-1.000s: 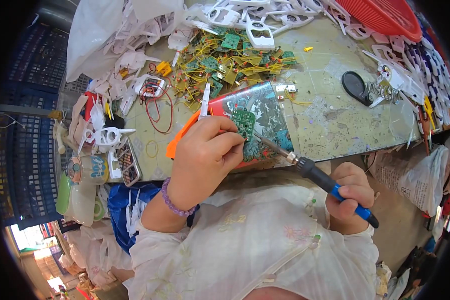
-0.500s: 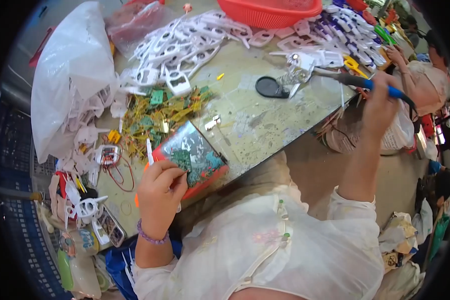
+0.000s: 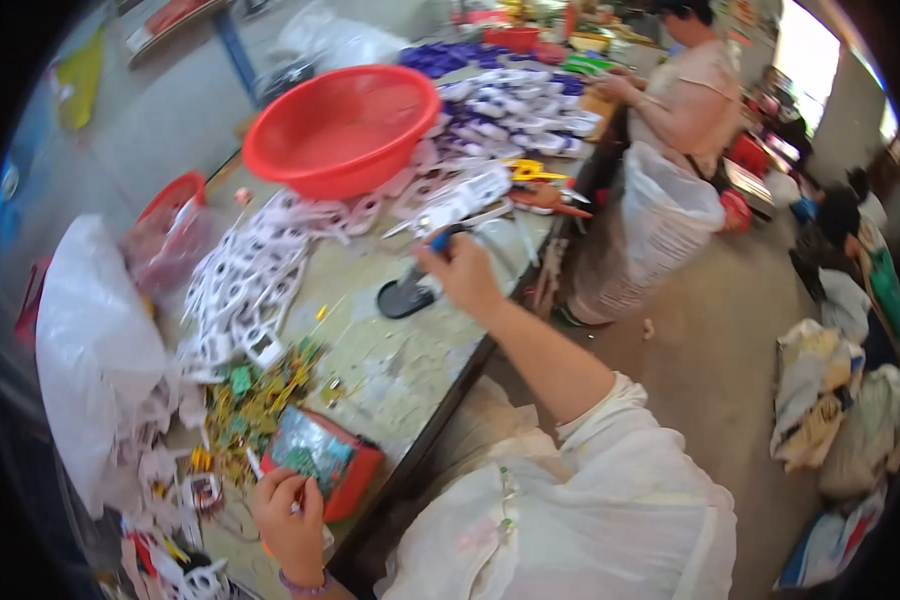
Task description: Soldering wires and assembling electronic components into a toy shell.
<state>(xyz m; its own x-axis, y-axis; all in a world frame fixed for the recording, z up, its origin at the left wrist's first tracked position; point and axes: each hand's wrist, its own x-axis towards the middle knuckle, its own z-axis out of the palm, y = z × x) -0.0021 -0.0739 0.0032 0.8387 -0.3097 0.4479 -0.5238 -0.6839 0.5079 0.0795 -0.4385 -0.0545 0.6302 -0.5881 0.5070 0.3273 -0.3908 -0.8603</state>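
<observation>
Now right fingers [image 3: 438, 262] wrapping the soldering iron [image 3: 448, 238] are nearer the stand [image 3: 402, 300]; left fingers [image 3: 312, 498] curl, hold unclear.

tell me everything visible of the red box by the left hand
The red box is a low block with red sides and a patchy, bluish top; material unclear. It lies near the front edge of the table. A green circuit board shows on top; the left hand is at its near-left side, contact unclear.
</observation>
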